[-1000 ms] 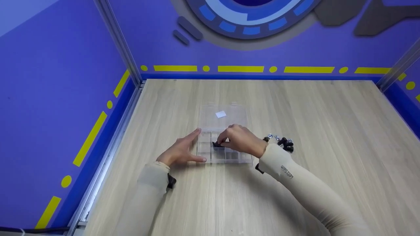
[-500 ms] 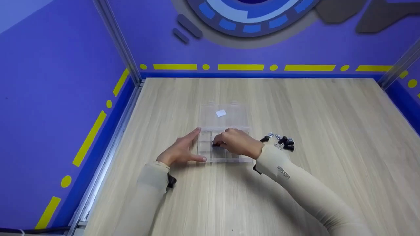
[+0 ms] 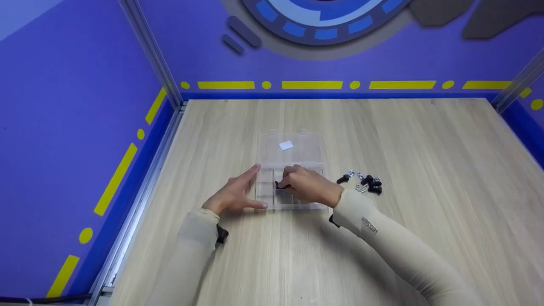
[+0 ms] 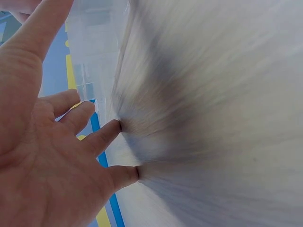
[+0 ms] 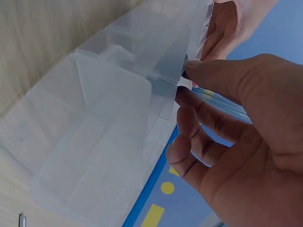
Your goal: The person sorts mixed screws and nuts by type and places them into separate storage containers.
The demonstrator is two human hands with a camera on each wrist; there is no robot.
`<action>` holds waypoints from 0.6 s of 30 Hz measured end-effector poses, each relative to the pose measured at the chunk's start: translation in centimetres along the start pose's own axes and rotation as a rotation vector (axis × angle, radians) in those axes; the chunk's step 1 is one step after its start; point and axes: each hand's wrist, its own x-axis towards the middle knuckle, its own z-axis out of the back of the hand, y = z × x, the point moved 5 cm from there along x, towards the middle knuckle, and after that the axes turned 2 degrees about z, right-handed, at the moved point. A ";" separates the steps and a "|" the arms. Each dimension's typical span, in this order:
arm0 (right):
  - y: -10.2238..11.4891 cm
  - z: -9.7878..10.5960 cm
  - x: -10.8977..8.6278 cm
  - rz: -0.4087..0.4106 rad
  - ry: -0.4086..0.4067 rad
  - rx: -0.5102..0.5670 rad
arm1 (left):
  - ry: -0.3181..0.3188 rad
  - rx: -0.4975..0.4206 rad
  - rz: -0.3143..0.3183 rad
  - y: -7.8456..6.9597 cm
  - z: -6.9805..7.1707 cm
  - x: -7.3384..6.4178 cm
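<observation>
A clear plastic compartment box (image 3: pixel 265 199) lies on the table with its lid (image 3: pixel 267 148) folded back, away from the person. My left hand (image 3: pixel 233 193) spans the box's left side, thumb and fingers extended at its corners. In the left wrist view its fingers (image 4: pixel 106 137) are spread, with fingertips down at the tabletop. Over the middle compartments is my right hand (image 3: pixel 308 185). Its thumb and index finger pinch a small black piece (image 5: pixel 185 65), probably a bolt, down at a compartment; the fingers hide most of it.
Right of the box, several black bolts (image 3: pixel 375 190) lie in a loose pile with small silver hardware pieces (image 3: pixel 361 188). A white label (image 3: pixel 286 145) is on the lid. Blue-purple panels (image 3: pixel 76 140) wall the wooden table (image 3: pixel 425 170) at the left, back and right.
The right hand has lowered slightly into the compartment with the black piece, and more of the pile shows beside its wrist. The left hand stays in place at the box. The head view tilts slightly.
</observation>
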 end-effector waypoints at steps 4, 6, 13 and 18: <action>0.0 -0.1 0.0 -0.003 0.001 0.008 | 0.005 -0.005 0.007 0.1 0.0 0.0; -0.1 -0.2 0.0 -0.008 0.004 0.011 | 0.004 -0.011 0.004 0.1 0.0 0.0; -0.4 0.2 -0.5 0.005 -0.002 0.005 | -0.003 -0.037 -0.017 0.0 0.1 -0.1; -2.0 1.6 -2.0 -0.046 -0.043 0.009 | -0.012 -0.035 -0.012 0.0 0.0 -0.2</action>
